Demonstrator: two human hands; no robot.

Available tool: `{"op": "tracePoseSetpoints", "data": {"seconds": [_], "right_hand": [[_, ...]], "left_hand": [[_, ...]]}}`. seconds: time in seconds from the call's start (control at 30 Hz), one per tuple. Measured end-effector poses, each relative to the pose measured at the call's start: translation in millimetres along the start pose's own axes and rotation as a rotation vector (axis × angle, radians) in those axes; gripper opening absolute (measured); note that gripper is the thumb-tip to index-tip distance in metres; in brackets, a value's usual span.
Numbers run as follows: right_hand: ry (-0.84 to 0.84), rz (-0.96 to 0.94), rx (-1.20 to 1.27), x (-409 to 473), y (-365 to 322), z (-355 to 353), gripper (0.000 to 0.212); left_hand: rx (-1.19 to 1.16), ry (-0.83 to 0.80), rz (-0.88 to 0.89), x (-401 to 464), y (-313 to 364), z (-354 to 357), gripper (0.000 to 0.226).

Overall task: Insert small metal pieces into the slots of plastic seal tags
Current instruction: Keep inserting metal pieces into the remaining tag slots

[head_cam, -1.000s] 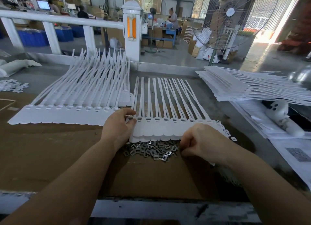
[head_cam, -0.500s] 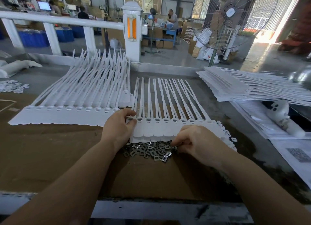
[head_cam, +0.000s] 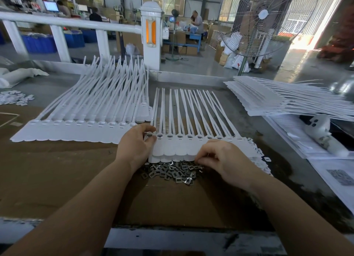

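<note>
Left hand (head_cam: 135,146): fingers (head_cam: 148,129) curled at the left end of the tag strip, thumb and forefinger pinching at the first slot, where a bit of metal shows; knuckles hide the exact contact.
Right hand (head_cam: 224,160): fingers (head_cam: 203,161) curled downward, tips at the near edge of the strip where it meets the metal pile; whether a piece is pinched between them cannot be told.
Metal pieces (head_cam: 170,172): one loose heap of small flat silver clips, too many and too overlapped to count, lying just below both sets of fingers on brown cardboard (head_cam: 57,169).
Tag strip (head_cam: 191,146): one joined row between the two hands, about ten tags visible; a second strip edge shows beneath it. Metal glints in the slots nearest the left fingers.
Orientation: each tag's long axis runs away from the person; rounded flag ends point toward the fingers, thin tails point to the far edge of the counter (head_cam: 239,121), fanning slightly rightward.
Left stack (head_cam: 86,125): beyond and left of the left fingers, one pile of strips, top row showing about ten tags, tails rising away and tilting right.
Right stack (head_cam: 287,100): well right of the right fingers, one flat pile of strips, count not readable, long axes lying crosswise, tails pointing right.
Far background: standing fan (head_cam: 262,20) beyond the counter.
</note>
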State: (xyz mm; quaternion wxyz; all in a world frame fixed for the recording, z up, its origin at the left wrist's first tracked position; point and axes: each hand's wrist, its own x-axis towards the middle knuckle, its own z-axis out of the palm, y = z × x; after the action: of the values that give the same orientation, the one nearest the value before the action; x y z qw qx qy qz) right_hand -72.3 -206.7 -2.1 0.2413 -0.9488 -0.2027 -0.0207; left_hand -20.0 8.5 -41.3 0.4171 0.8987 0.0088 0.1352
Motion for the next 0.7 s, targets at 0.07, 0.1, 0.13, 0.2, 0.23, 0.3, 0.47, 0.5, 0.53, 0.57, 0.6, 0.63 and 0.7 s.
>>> {"op": "tracePoseSetpoints", "data": {"seconds": [0.07, 0.1, 0.13, 0.2, 0.23, 0.3, 0.47, 0.5, 0.53, 0.57, 0.6, 0.63, 0.7], "right_hand": [[0.058, 0.031, 0.061, -0.4, 1.5, -0.3, 0.01], [0.088, 0.049, 0.087, -0.6, 2.6, -0.4, 0.012], [0.114, 0.07, 0.127, -0.7, 3.8, -0.8, 0.013], [0.144, 0.114, 0.224, -1.5, 5.5, -2.3, 0.016], [0.147, 0.123, 0.24, -2.1, 6.1, -3.4, 0.016], [0.133, 0.109, 0.177, -2.7, 6.7, -4.8, 0.013], [0.041, 0.036, 0.026, -3.5, 1.2, -1.8, 0.012], [0.025, 0.023, -0.004, -3.3, 0.7, -0.2, 0.012], [0.011, 0.009, -0.043, -2.7, 0.5, 1.6, 0.012], [0.001, -0.002, -0.083, -2.3, 0.5, 3.5, 0.014], [-0.008, -0.008, -0.115, -1.9, 0.2, 5.2, 0.016], [-0.015, -0.01, -0.133, -1.2, -0.3, 6.3, 0.017], [-0.023, -0.008, -0.136, -0.8, -0.9, 7.4, 0.017]], "left_hand": [[0.0, -0.001, 0.0, 0.3, -0.1, 0.1, 0.023], [0.002, -0.002, 0.0, 0.3, -0.4, 0.4, 0.023], [0.004, -0.002, 0.0, 0.2, -0.7, 0.4, 0.023], [0.006, -0.001, -0.004, 0.0, -1.1, 0.4, 0.023], [0.006, -0.001, -0.006, 0.3, -1.0, 0.7, 0.023], [0.008, -0.002, -0.003, 0.6, -1.1, 1.4, 0.023], [0.017, -0.004, 0.002, 1.4, -1.4, 1.6, 0.023], [0.019, -0.003, 0.003, 1.3, -1.6, 1.5, 0.023], [0.021, -0.002, 0.005, 1.1, -1.9, 1.4, 0.022], [0.023, 0.0, 0.007, 1.2, -2.1, 1.6, 0.022], [0.024, 0.003, 0.008, 1.1, -2.3, 1.8, 0.022], [0.024, 0.004, 0.008, 1.3, -2.3, 2.0, 0.022], [0.022, 0.005, 0.007, 1.4, -2.3, 2.4, 0.022]]}}
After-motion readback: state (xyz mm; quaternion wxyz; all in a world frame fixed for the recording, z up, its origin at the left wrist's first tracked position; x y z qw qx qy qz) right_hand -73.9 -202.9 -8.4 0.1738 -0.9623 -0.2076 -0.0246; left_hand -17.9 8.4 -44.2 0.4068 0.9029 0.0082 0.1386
